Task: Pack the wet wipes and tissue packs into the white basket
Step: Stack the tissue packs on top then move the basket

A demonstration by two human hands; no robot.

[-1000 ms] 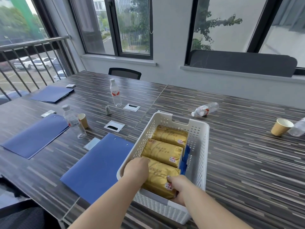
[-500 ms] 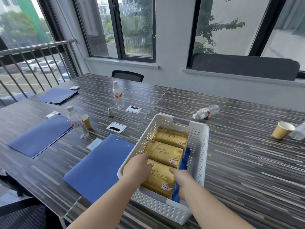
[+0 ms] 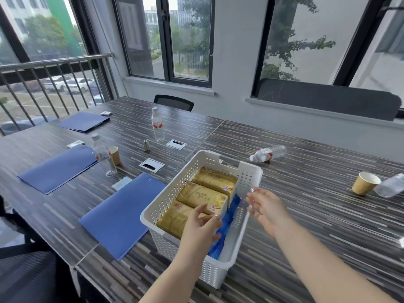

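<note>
Nearest the viewer, the left hand (image 3: 202,226) reaches into the white basket (image 3: 247,173), fingers loosely spread, touching the closest of three gold tissue packs (image 3: 205,195); blue wet wipes (image 3: 225,226) stand wedged along the right wall. Right hand (image 3: 265,207) hovers over the rim, fingers relaxed. Beyond, on the bench (image 3: 306,215): blue folder (image 3: 120,213), paper cup (image 3: 365,182), toppled bottle (image 3: 267,153).

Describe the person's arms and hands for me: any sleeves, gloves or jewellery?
Both forearms are bare as far as the picture shows, with no sleeves, and neither hand wears a glove. No watch or bracelet shows at either wrist. The left hand and the right hand seem to have pale, glossy fingernails. Something small on a right finger might be a ring, but it is too blurred to tell.
</note>
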